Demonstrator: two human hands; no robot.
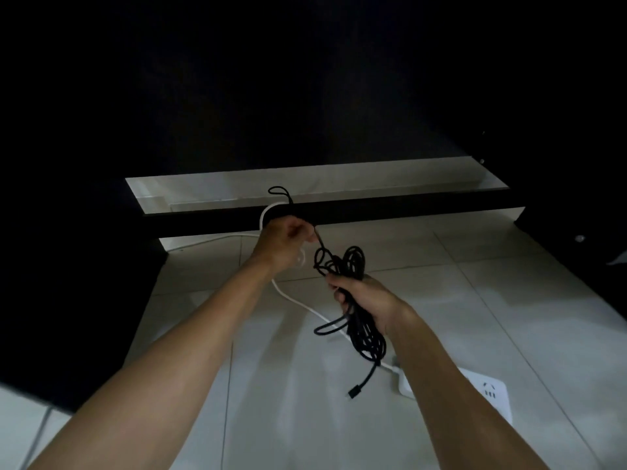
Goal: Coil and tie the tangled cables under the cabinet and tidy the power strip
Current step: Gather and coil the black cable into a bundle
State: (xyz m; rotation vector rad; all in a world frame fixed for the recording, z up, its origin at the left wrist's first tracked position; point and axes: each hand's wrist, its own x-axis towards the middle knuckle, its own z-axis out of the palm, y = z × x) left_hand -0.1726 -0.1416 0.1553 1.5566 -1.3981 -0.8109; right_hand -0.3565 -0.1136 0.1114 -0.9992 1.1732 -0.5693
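The black cable (342, 266) hangs bunched in my right hand (366, 300), fingers curled round the loops so they can't spill; my left hand (288, 239) pinches the free strand and draws it from under the cabinet (373, 206), I judge to feed another loop. The white cord (295, 300) trails across the floor (475, 300) to the power strip (488, 391) beside my right forearm. The dark cabinet edge is close ahead; open tile lies to the right.

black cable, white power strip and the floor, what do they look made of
Black cable: looks like matte rubber or plastic sheathing; it bends into soft loops with no shine. A braided cover cannot be ruled out.

White power strip: smooth, hard moulded plastic, going by its rounded corner and even surface.

Floor: glossy pale tile, probably ceramic; grout lines and soft reflections show.
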